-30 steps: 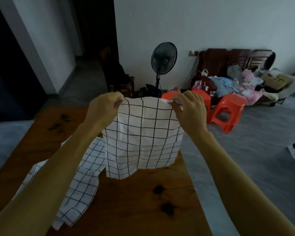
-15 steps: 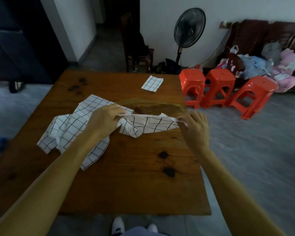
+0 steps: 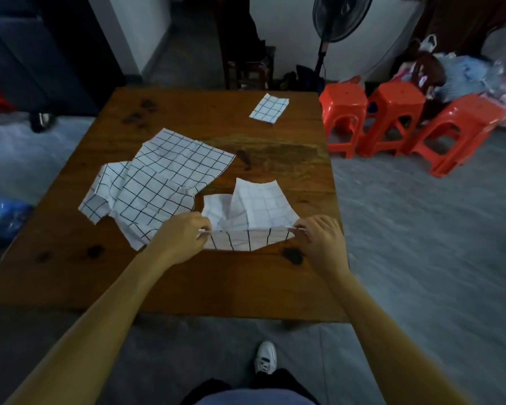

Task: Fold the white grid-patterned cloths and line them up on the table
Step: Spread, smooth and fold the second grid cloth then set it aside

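Note:
A white grid-patterned cloth [image 3: 254, 211] lies partly on the wooden table [image 3: 187, 282], its near edge lifted. My left hand [image 3: 184, 238] pinches its near left corner and my right hand [image 3: 322, 241] pinches its near right corner. Left of it, unfolded grid cloths [image 3: 158, 185] lie spread and overlapping. A small folded grid cloth [image 3: 269, 108] sits near the table's far right edge.
Three orange plastic stools [image 3: 392, 118] stand on the floor right of the table. A standing fan [image 3: 333, 21] and a dark chair [image 3: 246, 54] are behind it. Piled clothes [image 3: 465, 71] lie at far right. My white shoe [image 3: 265, 358] shows below the table's near edge.
The cloth hung upright between both hands a second ago. It has come down onto the table and been pulled toward the near edge, still held by its two corners.

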`<state>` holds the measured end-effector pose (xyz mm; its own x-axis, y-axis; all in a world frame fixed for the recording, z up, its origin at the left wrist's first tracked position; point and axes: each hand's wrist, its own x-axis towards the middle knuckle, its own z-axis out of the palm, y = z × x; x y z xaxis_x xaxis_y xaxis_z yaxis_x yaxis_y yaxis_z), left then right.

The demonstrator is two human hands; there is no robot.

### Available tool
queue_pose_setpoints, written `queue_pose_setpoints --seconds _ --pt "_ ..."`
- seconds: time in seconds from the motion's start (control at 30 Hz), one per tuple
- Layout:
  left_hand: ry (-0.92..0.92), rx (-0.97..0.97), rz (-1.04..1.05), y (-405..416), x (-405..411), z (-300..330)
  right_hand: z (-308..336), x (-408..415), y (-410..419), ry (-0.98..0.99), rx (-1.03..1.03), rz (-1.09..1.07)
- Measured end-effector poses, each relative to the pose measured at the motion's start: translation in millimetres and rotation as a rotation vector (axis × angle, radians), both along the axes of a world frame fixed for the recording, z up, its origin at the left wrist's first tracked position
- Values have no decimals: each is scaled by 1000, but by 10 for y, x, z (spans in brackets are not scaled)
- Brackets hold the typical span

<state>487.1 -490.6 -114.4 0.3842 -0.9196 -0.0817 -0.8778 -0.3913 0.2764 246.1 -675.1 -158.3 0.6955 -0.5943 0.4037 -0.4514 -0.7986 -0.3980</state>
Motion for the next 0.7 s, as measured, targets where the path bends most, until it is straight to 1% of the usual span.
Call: queue_pose_setpoints --seconds 0.1,0.2,0.33,0.43,0.53,0.63,0.7 --pt "3 34 -32 126 -131 -114 -90 -199 151 28 29 -28" --pt "7 14 -66 286 -257 -193 -149 -347 368 26 30 -84" --pt "21 19 -90 617 -455 -391 -274 -587 831 2 -35 -107" --pt "57 51 -54 850 -558 -539 -369 -753 1131 25 -26 -129" --pt "102 54 -3 989 -590 -590 -419 -822 1298 95 -1 -186" --pt "107 11 22 986 -555 -524 -376 -780 1313 155 37 -235" --pt "103 -33 38 915 -483 -442 -285 -683 1239 168 25 -260"
